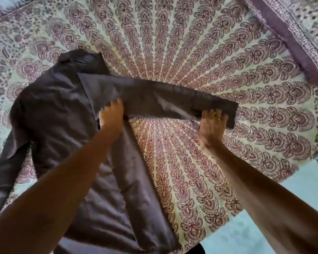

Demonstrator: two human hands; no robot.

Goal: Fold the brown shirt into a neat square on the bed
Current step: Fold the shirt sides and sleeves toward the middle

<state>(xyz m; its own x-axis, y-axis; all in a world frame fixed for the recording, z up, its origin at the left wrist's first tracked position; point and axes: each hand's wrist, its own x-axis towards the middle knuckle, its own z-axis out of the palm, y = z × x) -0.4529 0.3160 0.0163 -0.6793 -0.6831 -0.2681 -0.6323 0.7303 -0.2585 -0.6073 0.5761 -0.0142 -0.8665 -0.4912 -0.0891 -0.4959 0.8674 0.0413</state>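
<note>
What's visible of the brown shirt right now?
The dark brown long-sleeved shirt of smooth, slightly shiny cloth lies spread on the patterned bedspread, collar away from the camera. One sleeve stretches straight out to the right across the bed; the other trails off lower left. The left hand grips the stretched sleeve near the shoulder; the blurred right hand lies on its cuff end.
</note>
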